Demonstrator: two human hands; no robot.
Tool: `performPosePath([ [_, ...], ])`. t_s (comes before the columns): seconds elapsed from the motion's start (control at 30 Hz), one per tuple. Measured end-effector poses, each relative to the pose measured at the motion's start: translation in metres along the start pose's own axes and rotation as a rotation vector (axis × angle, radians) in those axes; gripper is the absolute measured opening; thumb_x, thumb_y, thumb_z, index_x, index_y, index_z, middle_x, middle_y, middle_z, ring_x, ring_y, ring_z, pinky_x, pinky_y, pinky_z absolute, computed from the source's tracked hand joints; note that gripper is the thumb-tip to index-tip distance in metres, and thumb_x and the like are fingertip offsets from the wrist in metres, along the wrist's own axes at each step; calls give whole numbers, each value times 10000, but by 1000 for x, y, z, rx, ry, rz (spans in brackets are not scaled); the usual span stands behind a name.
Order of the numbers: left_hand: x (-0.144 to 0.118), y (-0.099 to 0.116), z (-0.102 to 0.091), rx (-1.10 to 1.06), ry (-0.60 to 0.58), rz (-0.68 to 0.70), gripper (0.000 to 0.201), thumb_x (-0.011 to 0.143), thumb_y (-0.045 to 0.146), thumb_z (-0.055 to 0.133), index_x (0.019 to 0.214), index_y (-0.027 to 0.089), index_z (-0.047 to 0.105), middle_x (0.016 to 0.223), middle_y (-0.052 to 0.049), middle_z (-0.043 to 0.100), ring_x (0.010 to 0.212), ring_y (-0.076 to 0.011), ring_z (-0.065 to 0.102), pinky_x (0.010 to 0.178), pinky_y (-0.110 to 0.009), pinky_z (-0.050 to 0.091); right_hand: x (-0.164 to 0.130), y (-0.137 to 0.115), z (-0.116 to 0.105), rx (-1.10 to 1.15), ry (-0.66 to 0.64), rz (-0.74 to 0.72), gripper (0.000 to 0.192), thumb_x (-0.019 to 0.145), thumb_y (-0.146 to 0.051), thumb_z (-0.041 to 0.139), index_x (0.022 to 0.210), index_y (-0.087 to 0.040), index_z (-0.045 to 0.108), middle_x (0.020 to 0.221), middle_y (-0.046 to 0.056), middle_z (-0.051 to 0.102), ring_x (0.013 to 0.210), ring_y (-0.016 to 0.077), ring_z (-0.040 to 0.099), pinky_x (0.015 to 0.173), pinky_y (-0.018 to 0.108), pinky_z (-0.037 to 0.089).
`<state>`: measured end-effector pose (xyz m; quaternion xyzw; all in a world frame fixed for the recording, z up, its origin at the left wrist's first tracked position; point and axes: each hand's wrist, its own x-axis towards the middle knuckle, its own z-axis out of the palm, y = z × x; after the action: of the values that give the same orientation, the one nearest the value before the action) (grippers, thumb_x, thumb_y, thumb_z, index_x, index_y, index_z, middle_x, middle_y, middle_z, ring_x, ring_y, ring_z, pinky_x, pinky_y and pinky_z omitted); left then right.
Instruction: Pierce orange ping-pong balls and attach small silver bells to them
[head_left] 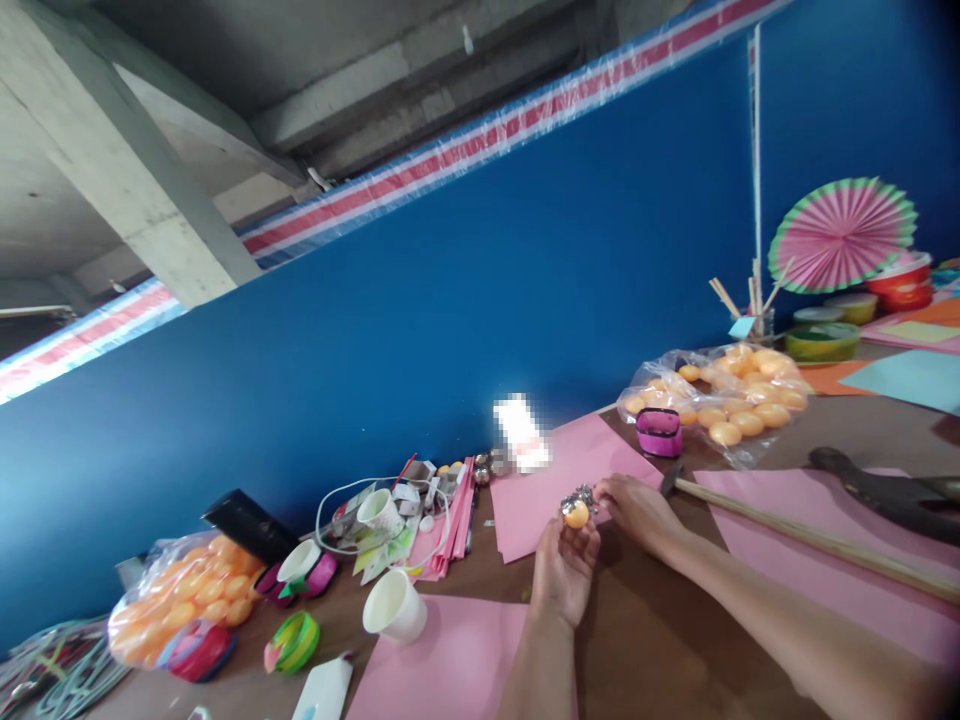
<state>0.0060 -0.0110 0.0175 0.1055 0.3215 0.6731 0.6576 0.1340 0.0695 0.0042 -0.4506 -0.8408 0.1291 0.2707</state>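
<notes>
Orange ball (576,515) sits in the curled left hand (566,570), silvery material (578,496) against it by the right hand (637,512), pinch unclear, an apparent adjusting step calling next for steadiness.

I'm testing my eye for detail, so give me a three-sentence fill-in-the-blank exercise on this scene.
1. The left hand holds a ball coloured ____.
2. The round paper fan is pink with a ____ edge.
3. The partition behind the table is ____.

Missing words: orange; green; blue
</notes>
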Motion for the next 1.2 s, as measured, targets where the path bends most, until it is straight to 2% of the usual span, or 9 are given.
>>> performPosePath([
  [0.3,2,-2,-1,17,29,4,175,738,246,554,805,92,603,757,-90,643,670,-120,607,660,-230,503,1,5,7,-15,12,-20,214,746,-79,407,802,-174,590,807,54,607,815,162,543,751,237,369],
  [1.0,2,-3,-3,11,-19,7,214,739,258,560,846,77,604,790,-99,640,684,-124,608,680,-235,498,-1,3,5,1,33,-50,219,727,-77,410,788,-176,596,802,50,605,822,166,540,759,241,369],
  [1.2,3,-4,-6,17,-64,20,222,750,259,549,869,80,606,804,-100,643,700,-126,605,690,-241,496,-1,3,5,2,14,-36,229,731,-81,399,799,-180,594,829,53,607,832,168,539,776,252,365],
])
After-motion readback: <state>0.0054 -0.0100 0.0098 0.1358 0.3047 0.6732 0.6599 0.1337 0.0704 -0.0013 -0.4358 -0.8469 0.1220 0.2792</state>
